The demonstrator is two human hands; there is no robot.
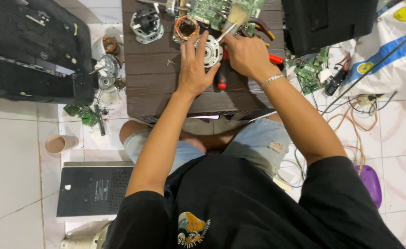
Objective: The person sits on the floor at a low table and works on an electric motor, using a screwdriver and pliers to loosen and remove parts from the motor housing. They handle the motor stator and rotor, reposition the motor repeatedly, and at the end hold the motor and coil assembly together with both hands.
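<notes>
Silver motor part [210, 50] is steadied at upper centre of the dark worktop [152, 87] by the left hand [194, 69], fingers spread over it. A brush [233, 20] is clamped in the right hand [245, 54], bristles angled clear for sweeping.

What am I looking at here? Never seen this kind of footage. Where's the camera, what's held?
One picture, from a camera worn on the person's head, looking down at their own arms and lap. No robot: two bare hands work over a small dark wooden table. The left hand steadies a round metal motor part. The right hand holds a paintbrush over it. A red-handled screwdriver lies under the hands. Further back lie a copper-wound coil and a green circuit board. More parts, cables and black casings sit on the tiled floor.
</notes>
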